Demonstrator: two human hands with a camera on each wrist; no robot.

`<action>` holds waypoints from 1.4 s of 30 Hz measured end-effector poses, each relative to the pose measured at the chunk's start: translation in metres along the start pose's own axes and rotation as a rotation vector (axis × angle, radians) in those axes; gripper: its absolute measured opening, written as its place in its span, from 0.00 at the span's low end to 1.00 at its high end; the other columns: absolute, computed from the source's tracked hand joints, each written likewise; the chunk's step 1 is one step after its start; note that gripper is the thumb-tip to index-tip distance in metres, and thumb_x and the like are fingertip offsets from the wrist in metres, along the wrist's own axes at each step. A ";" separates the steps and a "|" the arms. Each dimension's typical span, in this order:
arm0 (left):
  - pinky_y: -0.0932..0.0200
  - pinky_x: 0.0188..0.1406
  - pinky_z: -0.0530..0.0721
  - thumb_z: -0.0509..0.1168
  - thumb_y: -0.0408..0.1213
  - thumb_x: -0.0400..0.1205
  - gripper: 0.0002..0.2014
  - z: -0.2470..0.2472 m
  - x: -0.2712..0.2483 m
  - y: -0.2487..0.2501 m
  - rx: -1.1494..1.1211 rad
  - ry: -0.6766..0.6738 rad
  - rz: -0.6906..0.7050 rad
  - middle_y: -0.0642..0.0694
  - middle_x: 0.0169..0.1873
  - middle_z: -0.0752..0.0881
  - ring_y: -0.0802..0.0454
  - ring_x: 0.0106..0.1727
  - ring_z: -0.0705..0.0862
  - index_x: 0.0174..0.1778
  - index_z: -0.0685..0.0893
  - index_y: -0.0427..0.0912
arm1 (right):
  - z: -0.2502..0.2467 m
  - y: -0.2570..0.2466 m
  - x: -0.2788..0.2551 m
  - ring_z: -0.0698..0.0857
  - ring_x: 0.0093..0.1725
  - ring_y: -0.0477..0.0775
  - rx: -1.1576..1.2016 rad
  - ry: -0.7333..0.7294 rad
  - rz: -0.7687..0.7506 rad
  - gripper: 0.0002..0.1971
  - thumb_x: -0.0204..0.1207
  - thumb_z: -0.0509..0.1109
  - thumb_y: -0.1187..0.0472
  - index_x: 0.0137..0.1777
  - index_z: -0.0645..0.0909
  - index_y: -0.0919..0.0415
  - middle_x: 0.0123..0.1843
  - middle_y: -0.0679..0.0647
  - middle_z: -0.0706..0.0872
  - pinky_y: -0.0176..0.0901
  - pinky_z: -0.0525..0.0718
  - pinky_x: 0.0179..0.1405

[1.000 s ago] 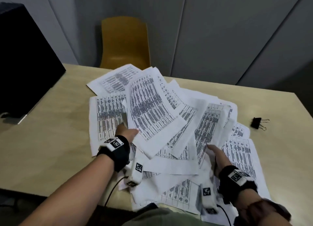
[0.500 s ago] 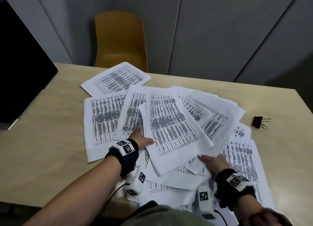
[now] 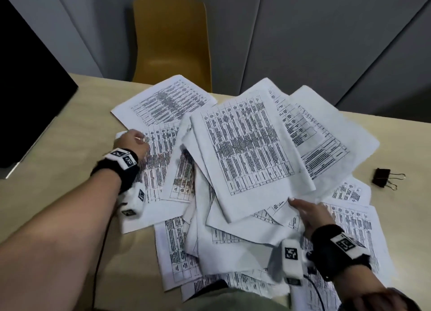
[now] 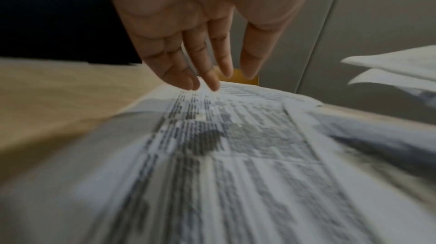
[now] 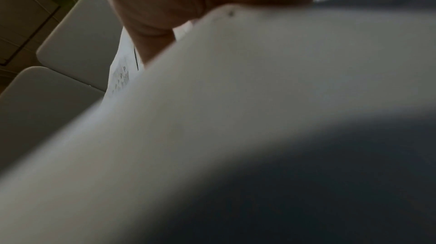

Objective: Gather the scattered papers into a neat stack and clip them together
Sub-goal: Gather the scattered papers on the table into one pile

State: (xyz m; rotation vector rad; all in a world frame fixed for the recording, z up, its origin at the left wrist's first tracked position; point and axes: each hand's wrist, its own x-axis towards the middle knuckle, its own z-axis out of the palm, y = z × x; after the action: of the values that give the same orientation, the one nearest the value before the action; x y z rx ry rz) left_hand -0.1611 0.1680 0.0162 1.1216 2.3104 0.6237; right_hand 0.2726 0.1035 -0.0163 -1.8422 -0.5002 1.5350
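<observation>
Several printed sheets (image 3: 245, 147) lie fanned and overlapping across the wooden table (image 3: 70, 133). My left hand (image 3: 136, 139) reaches over the leftmost sheet (image 3: 158, 170); the left wrist view shows straight fingertips (image 4: 213, 85) touching the far edge of that sheet (image 4: 235, 154). My right hand (image 3: 303, 209) grips the near edge of a raised bunch in the middle, one digit on top, the others hidden beneath. A blank sheet (image 5: 235, 98) fills most of the right wrist view. A black binder clip (image 3: 382, 177) lies alone on the table at the right.
A yellow chair (image 3: 172, 42) stands behind the table's far edge. A black monitor (image 3: 28, 89) occupies the left side. More sheets (image 3: 182, 252) hang near the table's front edge by my body. Grey wall panels (image 3: 303, 31) are behind.
My left hand has left the middle of the pile and moved out to the leftmost sheet. The middle bunch has shifted right and lifted in my right hand.
</observation>
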 end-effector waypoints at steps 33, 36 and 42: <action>0.43 0.78 0.59 0.61 0.55 0.79 0.37 0.014 -0.075 -0.059 0.395 -0.117 0.064 0.41 0.81 0.59 0.36 0.80 0.54 0.81 0.58 0.42 | 0.007 0.015 -0.015 0.87 0.21 0.56 0.142 -0.072 -0.047 0.13 0.70 0.69 0.76 0.55 0.79 0.77 0.23 0.59 0.88 0.42 0.86 0.20; 0.36 0.79 0.46 0.51 0.63 0.80 0.39 0.011 -0.067 -0.058 0.543 -0.275 0.000 0.50 0.84 0.44 0.38 0.83 0.36 0.83 0.49 0.47 | 0.007 0.016 -0.018 0.86 0.19 0.53 0.158 -0.066 -0.044 0.10 0.71 0.68 0.77 0.52 0.80 0.76 0.21 0.57 0.87 0.36 0.82 0.16; 0.37 0.78 0.45 0.49 0.66 0.79 0.34 0.012 -0.107 -0.048 0.700 -0.279 0.186 0.48 0.81 0.62 0.41 0.84 0.46 0.76 0.69 0.49 | 0.006 0.019 -0.014 0.88 0.22 0.51 0.225 -0.094 -0.074 0.08 0.71 0.66 0.79 0.48 0.80 0.72 0.23 0.55 0.89 0.37 0.85 0.21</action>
State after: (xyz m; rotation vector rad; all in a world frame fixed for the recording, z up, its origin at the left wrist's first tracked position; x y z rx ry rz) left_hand -0.1248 0.0570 0.0032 1.6167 2.2328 -0.3138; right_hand 0.2616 0.0822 -0.0205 -1.5707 -0.4155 1.5651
